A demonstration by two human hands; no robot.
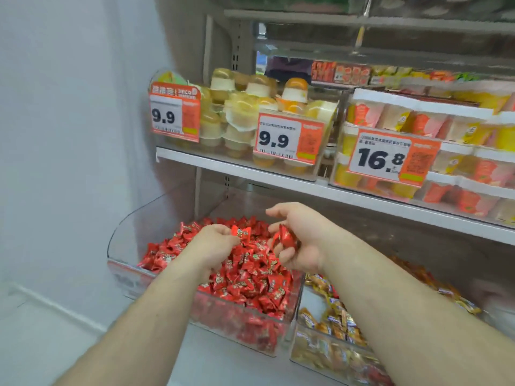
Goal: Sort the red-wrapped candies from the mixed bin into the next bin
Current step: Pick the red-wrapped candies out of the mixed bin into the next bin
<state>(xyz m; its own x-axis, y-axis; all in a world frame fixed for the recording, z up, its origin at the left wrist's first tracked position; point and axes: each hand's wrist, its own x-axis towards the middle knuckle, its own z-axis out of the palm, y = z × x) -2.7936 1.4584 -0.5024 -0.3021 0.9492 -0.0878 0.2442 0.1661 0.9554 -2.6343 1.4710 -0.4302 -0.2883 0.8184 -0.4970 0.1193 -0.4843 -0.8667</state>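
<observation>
Both hands are over the clear bin (289,299) that's piled with red-wrapped candies (250,277). The left hand (214,243) has its fingers curled in and pinches one red candy (242,232) at the fingertips, the wrapper poking out to the right of the knuckles. The right hand (299,235) cups a small bunch of red candies (285,238) against the palm, lower fingers curled around them, index finger sticking out a bit to the left. Both forearms reach in from the bottom, the hands close together but not touching. The mixed bin (306,341) of gold and orange wrappers sits just right, under the right forearm. Price tags (281,137) hang on the shelf above.
</observation>
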